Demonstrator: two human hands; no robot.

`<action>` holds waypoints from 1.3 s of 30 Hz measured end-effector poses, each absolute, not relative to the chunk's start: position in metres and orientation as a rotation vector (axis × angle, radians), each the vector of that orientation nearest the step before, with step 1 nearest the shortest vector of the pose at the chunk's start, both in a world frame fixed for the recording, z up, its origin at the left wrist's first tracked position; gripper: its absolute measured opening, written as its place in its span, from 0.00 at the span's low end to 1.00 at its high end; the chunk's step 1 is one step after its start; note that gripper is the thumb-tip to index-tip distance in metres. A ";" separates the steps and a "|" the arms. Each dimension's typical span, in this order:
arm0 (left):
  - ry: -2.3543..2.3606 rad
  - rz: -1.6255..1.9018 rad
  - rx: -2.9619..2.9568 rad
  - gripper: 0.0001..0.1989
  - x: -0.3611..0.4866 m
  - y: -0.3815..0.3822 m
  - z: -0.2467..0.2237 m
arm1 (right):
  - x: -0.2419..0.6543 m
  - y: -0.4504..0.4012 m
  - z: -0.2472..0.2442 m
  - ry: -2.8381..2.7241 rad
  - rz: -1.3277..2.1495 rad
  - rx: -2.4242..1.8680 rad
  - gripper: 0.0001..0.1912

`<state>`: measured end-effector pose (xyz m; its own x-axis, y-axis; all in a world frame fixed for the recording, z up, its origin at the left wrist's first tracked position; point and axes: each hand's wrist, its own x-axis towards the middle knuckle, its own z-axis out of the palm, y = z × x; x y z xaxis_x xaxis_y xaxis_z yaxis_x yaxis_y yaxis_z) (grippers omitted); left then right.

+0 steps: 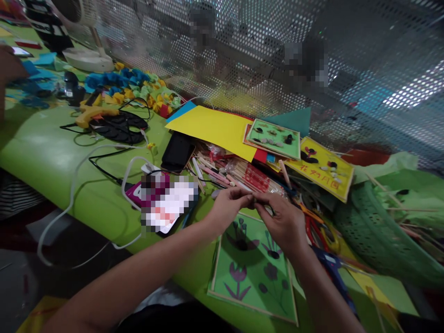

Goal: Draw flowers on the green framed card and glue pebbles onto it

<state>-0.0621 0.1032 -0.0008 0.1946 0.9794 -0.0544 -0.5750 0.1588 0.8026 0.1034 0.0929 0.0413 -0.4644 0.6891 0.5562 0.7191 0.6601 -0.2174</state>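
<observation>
My left hand point(229, 207) and my right hand point(281, 217) meet fingertip to fingertip, both pinching. Between them is something small and dark, too small to make out. Under my hands lies a green framed picture point(255, 284) with dark purple flower shapes on it and a pale stick border. Close beyond my fingers are packs of wooden sticks point(243, 172) in clear and red wrapping. Left of my left hand rests a phone point(173, 203) with a lit, blurred screen and a cable.
A glue gun point(99, 114) lies on a black round mat, with white cables point(74, 185) looping over the green table. Scissors point(317, 229) and a blue glue gun point(333, 273) lie right, by a green basket point(385, 231). Finished-looking pictures point(274, 138) lean near the mesh wall point(243, 60). Another person's hand point(12, 67) is far left.
</observation>
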 end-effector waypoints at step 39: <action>1.222 1.197 1.701 0.07 -0.071 0.097 0.008 | 0.103 0.096 0.037 -2.153 0.105 -1.190 0.08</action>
<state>-0.0711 0.0975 0.0082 0.1220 0.9541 0.2735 0.2933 -0.2979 0.9084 0.1026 0.0963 0.0370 -0.3624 0.7780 0.5132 0.7244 0.5816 -0.3701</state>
